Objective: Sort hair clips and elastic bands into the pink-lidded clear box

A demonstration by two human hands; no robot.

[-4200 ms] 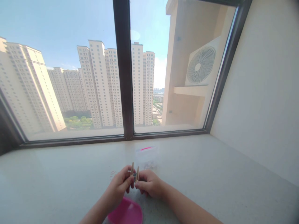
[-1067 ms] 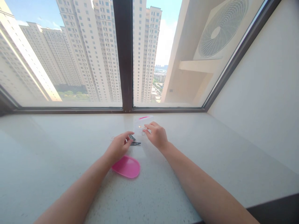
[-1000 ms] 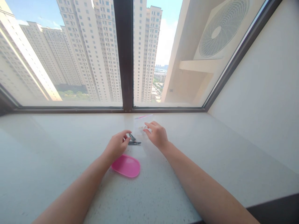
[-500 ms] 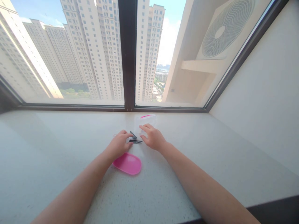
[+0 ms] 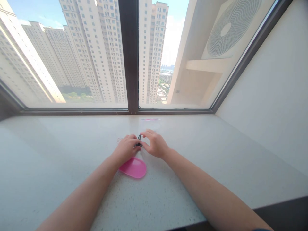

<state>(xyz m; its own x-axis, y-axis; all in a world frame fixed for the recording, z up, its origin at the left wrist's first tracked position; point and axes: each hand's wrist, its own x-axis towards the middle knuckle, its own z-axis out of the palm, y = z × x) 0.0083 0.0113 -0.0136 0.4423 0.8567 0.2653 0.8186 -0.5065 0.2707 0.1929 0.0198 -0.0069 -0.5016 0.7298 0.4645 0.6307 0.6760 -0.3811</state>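
My left hand point(image 5: 127, 147) is closed on small black hair clips point(image 5: 139, 144) over the white sill. One clip stands nearly upright between the two hands, and another lies flatter at my left thumb; the fingers partly cover both. From the right, my right hand point(image 5: 155, 143) has its thumb and index finger on the upright clip, one near each end. Just below my left hand lies a shallow pink oval dish point(image 5: 134, 168), its left end hidden by the wrist. Beyond my right hand a clear plastic bag with a pink closure strip point(image 5: 150, 119) lies flat.
The speckled white sill point(image 5: 154, 199) runs up to a dark window frame point(image 5: 96, 112). On the right rises a white wall point(image 5: 269, 106). Faint thin lines point(image 5: 118, 140) show just left of my left hand, too small to identify.
My right hand has moved slightly left and met the clips. One clip has turned from slanting to nearly upright. The clear bag, raised before, now lies flat.
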